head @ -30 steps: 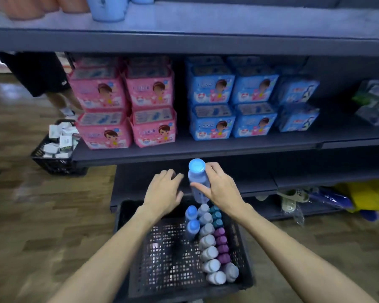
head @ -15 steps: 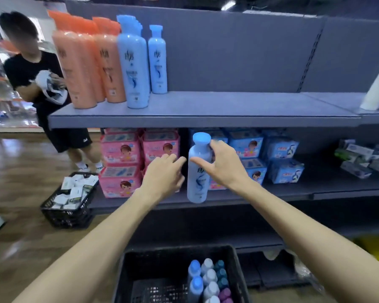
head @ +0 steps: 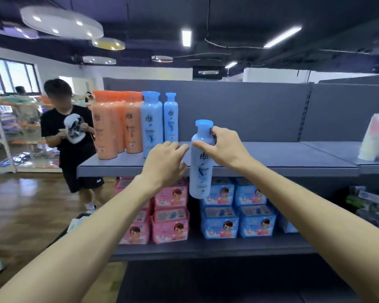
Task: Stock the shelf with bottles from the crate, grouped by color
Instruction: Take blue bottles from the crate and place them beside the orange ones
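Right hand [head: 225,147] pinches the blue shampoo bottle [head: 200,162] high at its shoulder; left hand [head: 164,165] beside, loose, holding nothing. Base hangs below the shelf edge [head: 271,169] and could clip it.

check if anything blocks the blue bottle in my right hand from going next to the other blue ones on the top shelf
Nothing visible does. The right hand holds the blue bottle in front of the top shelf edge; the shelf is bare right of the shelved blue bottles. The left hand hovers beside it, holding nothing.

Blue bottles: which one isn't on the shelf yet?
The blue bottle held near its neck by the right hand, hanging before the shelf edge; the other two blue bottles stand beside the orange ones.
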The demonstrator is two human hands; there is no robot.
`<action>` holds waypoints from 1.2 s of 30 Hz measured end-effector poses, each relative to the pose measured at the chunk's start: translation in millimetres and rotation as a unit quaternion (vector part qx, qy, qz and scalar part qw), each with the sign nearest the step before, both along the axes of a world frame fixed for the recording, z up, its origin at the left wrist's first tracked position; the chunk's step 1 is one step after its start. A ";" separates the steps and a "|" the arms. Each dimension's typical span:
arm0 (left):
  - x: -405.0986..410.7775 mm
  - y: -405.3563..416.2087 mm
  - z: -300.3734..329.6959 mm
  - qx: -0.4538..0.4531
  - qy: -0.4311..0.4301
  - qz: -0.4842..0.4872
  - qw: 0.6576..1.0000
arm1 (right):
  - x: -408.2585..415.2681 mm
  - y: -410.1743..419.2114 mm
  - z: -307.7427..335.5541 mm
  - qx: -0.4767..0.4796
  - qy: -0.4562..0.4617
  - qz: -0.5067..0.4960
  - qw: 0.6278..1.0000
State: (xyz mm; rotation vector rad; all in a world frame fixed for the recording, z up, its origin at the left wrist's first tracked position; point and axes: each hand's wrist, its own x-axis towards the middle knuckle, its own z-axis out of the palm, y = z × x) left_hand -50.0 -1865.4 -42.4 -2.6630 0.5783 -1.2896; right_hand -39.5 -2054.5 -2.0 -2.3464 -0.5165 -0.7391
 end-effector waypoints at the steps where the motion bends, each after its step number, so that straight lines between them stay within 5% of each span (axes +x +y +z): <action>1: 0.7 0.6 7.8 0.001 -0.007 0.000 1.000 | 0.1 0.6 9.9 0.003 -0.001 -0.001 1.000; 15: 19.2 11.8 51.1 -0.018 0.002 0.031 0.999 | 38.1 28.1 73.2 0.012 -0.007 -0.012 1.000; 24: 32.3 16.0 33.2 -0.016 0.034 0.034 0.999 | 60.8 38.4 58.8 0.016 0.008 -0.035 0.999; 32: 38.0 15.5 17.3 -0.006 0.043 0.029 0.999 | 50.3 18.0 -4.9 -0.025 0.153 0.037 0.987; 36: 43.7 14.1 17.4 -0.018 0.050 0.030 0.998 | 53.6 20.8 -33.3 -0.031 0.147 0.037 0.988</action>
